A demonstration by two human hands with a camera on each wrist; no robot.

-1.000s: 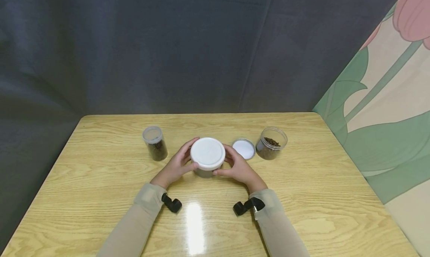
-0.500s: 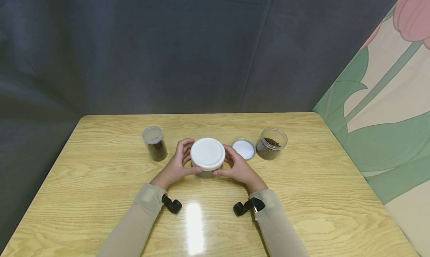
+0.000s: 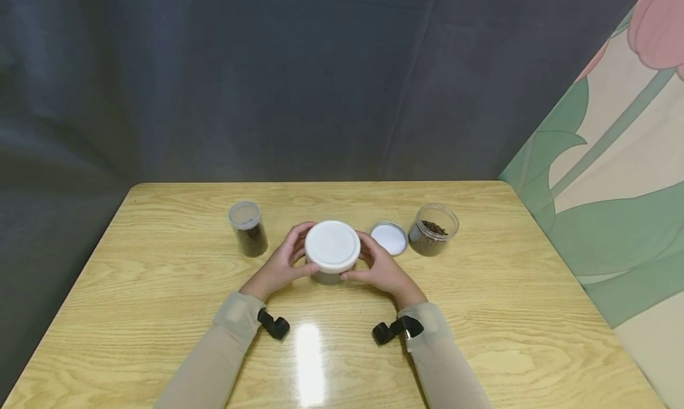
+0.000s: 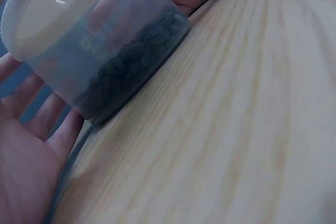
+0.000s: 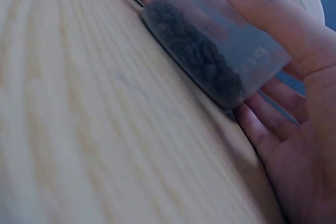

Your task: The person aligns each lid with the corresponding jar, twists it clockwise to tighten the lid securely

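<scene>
A clear plastic jar (image 5: 210, 35) with a wide white lid (image 3: 332, 246) stands on the wooden table between my two hands. Dark bean-like pieces (image 4: 134, 59) cover its bottom, as the left wrist view shows. My left hand (image 3: 283, 266) holds the lid's left side, thumb at the front of the rim and fingers curved toward the back. On the other side my right hand (image 3: 383, 270) grips the jar, with its thumb (image 5: 268, 11) on the front of the wall below the lid. The far fingertips are partly hidden.
At the back left stands a tall clear jar (image 3: 251, 240) with a translucent lid, dark contents inside. Right of my hands a round white lid (image 3: 389, 239) lies on the table (image 3: 481, 314). Beside it is an uncapped clear jar (image 3: 427, 243) of brown pieces.
My left fingers eased away from the lid's back edge, then came round it again, while the left thumb slid along the front rim and back. The right hand kept its grip.
</scene>
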